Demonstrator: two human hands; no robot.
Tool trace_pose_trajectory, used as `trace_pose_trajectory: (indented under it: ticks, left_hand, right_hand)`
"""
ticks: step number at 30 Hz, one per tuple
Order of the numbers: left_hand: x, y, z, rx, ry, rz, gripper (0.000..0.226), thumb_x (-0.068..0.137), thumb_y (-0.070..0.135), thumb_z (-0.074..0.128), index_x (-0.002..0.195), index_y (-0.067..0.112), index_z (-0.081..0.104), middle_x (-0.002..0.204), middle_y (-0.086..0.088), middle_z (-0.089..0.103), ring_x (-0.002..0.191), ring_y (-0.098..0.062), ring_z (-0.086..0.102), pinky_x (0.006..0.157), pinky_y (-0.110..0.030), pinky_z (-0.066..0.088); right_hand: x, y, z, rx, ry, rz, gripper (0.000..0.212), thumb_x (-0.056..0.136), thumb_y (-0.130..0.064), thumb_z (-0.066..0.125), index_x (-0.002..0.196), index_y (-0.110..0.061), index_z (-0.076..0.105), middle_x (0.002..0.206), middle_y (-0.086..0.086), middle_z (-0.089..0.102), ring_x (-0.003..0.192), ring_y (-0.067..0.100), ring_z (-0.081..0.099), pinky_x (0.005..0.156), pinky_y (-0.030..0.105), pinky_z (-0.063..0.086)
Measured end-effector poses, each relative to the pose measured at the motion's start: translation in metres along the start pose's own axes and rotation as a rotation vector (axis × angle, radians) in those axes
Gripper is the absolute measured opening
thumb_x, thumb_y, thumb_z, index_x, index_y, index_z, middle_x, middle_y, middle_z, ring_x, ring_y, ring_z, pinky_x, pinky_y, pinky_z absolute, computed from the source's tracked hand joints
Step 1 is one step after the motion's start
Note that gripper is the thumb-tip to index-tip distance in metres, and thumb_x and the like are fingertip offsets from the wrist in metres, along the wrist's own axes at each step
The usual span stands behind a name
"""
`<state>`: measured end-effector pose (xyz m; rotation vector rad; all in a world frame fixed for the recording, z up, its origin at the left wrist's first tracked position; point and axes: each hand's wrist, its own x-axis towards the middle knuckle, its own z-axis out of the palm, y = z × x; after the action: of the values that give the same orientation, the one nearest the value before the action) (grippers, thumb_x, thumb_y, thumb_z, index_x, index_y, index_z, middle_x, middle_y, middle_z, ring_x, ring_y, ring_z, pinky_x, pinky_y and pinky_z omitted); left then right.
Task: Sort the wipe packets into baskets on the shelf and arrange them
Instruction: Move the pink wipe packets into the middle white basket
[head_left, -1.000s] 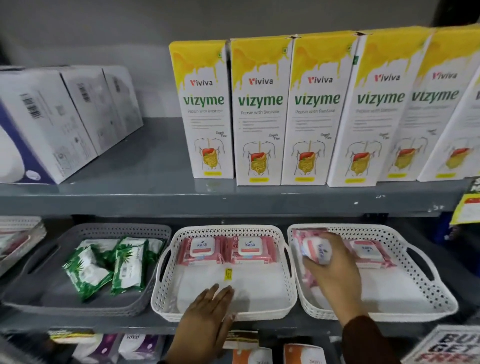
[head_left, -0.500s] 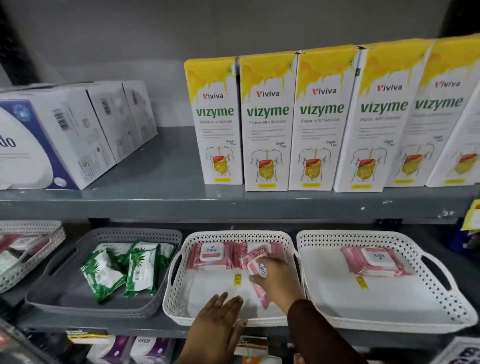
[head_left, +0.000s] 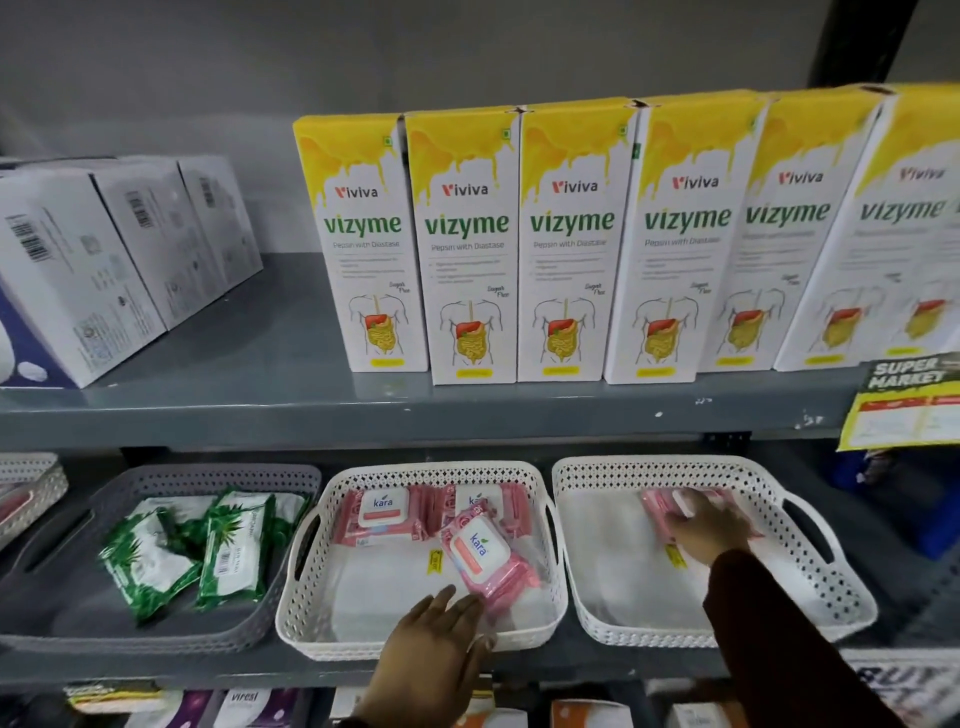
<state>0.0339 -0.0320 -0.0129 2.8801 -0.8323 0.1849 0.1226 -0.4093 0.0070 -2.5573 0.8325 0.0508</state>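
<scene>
Three pink Kara wipe packets lie in the middle white basket (head_left: 311, 587): two flat along the back (head_left: 384, 514), and one tilted packet (head_left: 480, 558) at the front right. My left hand (head_left: 431, 654) rests open on that basket's front rim, its fingertips at the tilted packet's lower end. My right hand (head_left: 711, 525) reaches into the right white basket (head_left: 810, 582) and is closed over a single pink packet (head_left: 657, 506) at its back, which it mostly hides. The grey basket (head_left: 78, 618) on the left holds several green wipe packets (head_left: 228, 545).
The shelf above carries a row of tall yellow-and-white Vizyme boxes (head_left: 467, 249) and white cartons (head_left: 78, 275). Another white basket (head_left: 31, 483) sits at the far left. A yellow supermarket flyer (head_left: 904, 405) hangs at the right. More packets sit on the shelf below (head_left: 249, 706).
My right hand has let go of a pink packet in the middle basket, leaving it tilted, and moved right onto the packet in the right basket. My left hand has stayed at the front rim.
</scene>
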Motion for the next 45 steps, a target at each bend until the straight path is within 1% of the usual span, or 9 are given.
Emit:
trace_pose_trajectory:
  ticks: [10,13,17,21,24,28,32,40,45]
  left_hand:
    - [-0.005,-0.004,0.0,-0.051,0.004,0.056,0.068,0.1,0.051,0.011,0.111,0.026,0.073,0.107,0.013,0.073,0.099,-0.01,0.07,0.076,-0.025,0.058]
    - [-0.01,-0.015,0.0,-0.041,0.02,0.064,0.066,0.1,0.05,0.013,0.112,0.025,0.073,0.109,0.011,0.072,0.101,-0.012,0.069,0.079,-0.027,0.057]
    - [-0.024,-0.041,-0.001,-0.014,0.032,0.057,0.066,0.101,0.051,0.013,0.112,0.025,0.073,0.113,0.011,0.071,0.104,-0.013,0.068,0.082,-0.03,0.056]
    - [-0.044,-0.075,0.0,0.008,0.048,0.015,0.066,0.101,0.052,0.015,0.114,0.024,0.073,0.116,0.011,0.07,0.111,-0.016,0.065,0.095,-0.032,0.048]
    - [-0.063,-0.099,-0.002,-0.018,0.103,-0.008,0.063,0.101,0.052,0.019,0.118,0.02,0.071,0.12,0.008,0.068,0.117,-0.02,0.061,0.102,-0.032,0.031]
    - [-0.073,-0.125,-0.01,-0.056,0.164,0.02,0.059,0.102,0.05,0.021,0.123,0.022,0.068,0.123,0.009,0.066,0.117,-0.016,0.06,0.104,-0.022,0.029]
    - [-0.075,-0.132,-0.015,-0.202,0.226,0.012,0.036,0.095,0.036,0.045,0.123,0.025,0.065,0.122,0.01,0.066,0.118,-0.01,0.058,0.096,-0.022,0.046]
    - [-0.066,-0.136,-0.032,-0.346,0.16,-0.094,0.018,0.089,0.029,0.051,0.082,0.019,0.065,0.08,0.0,0.066,0.072,-0.014,0.062,0.063,-0.019,0.046]
    - [-0.021,-0.128,-0.038,-0.374,0.173,-0.297,0.024,0.095,0.034,0.053,0.113,0.02,0.061,0.108,0.003,0.064,0.088,-0.008,0.063,0.082,-0.025,0.054]
  right_hand:
    - [-0.08,-0.021,0.034,-0.12,-0.141,-0.181,0.058,0.072,-0.061,0.06,0.127,-0.043,0.053,0.107,0.001,0.062,0.092,0.021,0.062,0.08,0.032,0.052]
    - [-0.079,-0.029,0.017,-0.174,-0.159,-0.195,0.06,0.065,-0.05,0.076,0.12,-0.038,0.055,0.112,0.002,0.059,0.105,0.024,0.057,0.089,0.037,0.05]
    - [-0.082,-0.031,0.008,0.13,-0.263,-0.193,0.064,0.06,-0.026,0.084,0.114,-0.024,0.05,0.113,0.003,0.062,0.094,0.02,0.062,0.083,0.035,0.054]
    - [-0.106,-0.039,0.002,0.393,-0.023,-0.147,0.057,0.07,-0.026,0.082,0.113,-0.03,0.045,0.093,0.003,0.068,0.066,0.021,0.07,0.068,0.039,0.059]
    - [-0.132,-0.07,-0.012,0.627,0.169,-0.192,0.06,0.07,-0.023,0.085,0.116,-0.033,0.049,0.093,0.005,0.07,0.073,0.02,0.066,0.067,0.034,0.052]
    - [-0.175,-0.141,0.002,0.869,-0.103,-0.379,0.058,0.066,-0.015,0.088,0.108,-0.043,0.06,0.101,-0.003,0.071,0.081,0.014,0.071,0.07,0.038,0.061]
    - [-0.218,-0.207,0.062,0.704,-0.361,-0.513,0.055,0.076,-0.02,0.081,0.119,-0.04,0.053,0.106,-0.019,0.058,0.072,-0.001,0.064,0.054,0.009,0.05]
    - [-0.221,-0.248,0.143,0.526,-0.293,-0.534,0.053,0.081,-0.021,0.077,0.122,-0.042,0.051,0.108,-0.014,0.063,0.1,0.008,0.063,0.082,0.022,0.052]
    - [-0.202,-0.22,0.13,0.386,0.039,-0.433,0.026,0.086,-0.03,0.069,0.11,-0.03,0.059,0.109,-0.004,0.064,0.092,0.007,0.064,0.082,0.029,0.056]
